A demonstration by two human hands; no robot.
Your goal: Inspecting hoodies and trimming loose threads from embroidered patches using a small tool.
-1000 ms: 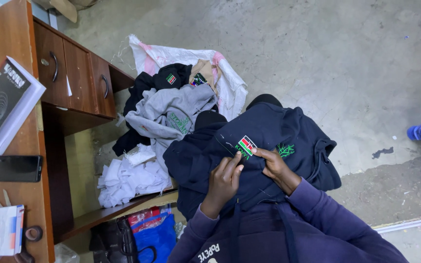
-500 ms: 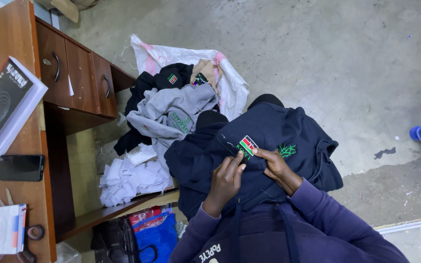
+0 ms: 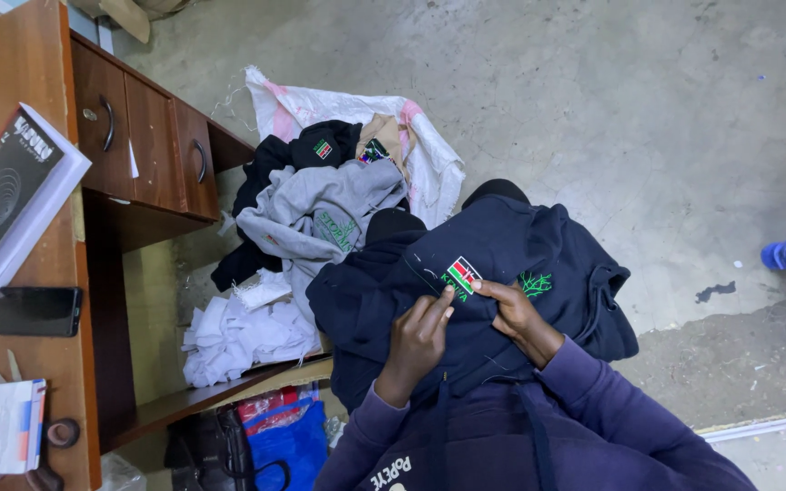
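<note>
A navy blue hoodie (image 3: pixel 520 245) lies over my lap, with a small flag patch (image 3: pixel 461 273) and green embroidery (image 3: pixel 535 285) on it. My left hand (image 3: pixel 418 341) pinches the fabric just below the patch, fingertips touching its lower edge. My right hand (image 3: pixel 518 314) grips the cloth right beside the patch, between patch and embroidery. Whether a tool sits in my left fingers is too small to tell. My sleeves are purple.
A pile of grey, black and white garments (image 3: pixel 320 218) lies on a white sack (image 3: pixel 429 145) on the concrete floor. A wooden desk (image 3: pixel 56 182) with drawers stands left, holding a book (image 3: pixel 6 200), a phone (image 3: pixel 36 311) and a small box (image 3: pixel 6 425). Bags (image 3: pixel 275 436) sit under it.
My hands have stayed on the hoodie by the patch, with only slight finger movement. The view has shifted a little.
</note>
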